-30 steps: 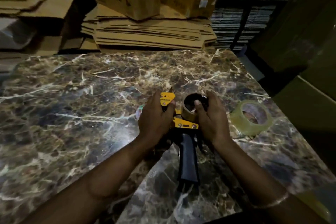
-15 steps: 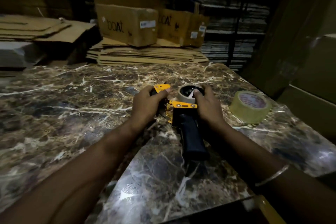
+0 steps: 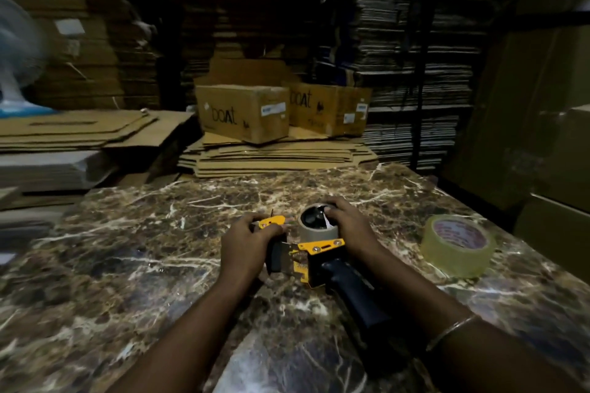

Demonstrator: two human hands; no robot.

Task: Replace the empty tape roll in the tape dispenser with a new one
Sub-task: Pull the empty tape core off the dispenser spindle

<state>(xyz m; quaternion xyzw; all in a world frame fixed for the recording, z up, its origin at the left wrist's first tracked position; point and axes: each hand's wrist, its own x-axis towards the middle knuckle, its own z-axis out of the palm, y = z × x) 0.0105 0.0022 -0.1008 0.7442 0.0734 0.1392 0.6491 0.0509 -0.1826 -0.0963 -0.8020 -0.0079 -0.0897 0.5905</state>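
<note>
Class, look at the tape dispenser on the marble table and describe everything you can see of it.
The tape dispenser lies on its side on the marble table. Its frame is yellow, apparently metal, with a dark handle pointing toward the camera. A nearly bare brown tape core sits on its hub. The left hand grips the yellow front end; the right hand grips the core.

Surface [image 3: 159,249]: glossy veined marble. Dispenser [image 3: 319,252]: yellow painted metal, matt black handle. New tape roll [image 3: 456,247]: clear shiny plastic. Boxes [image 3: 242,116]: matt cardboard.
</note>
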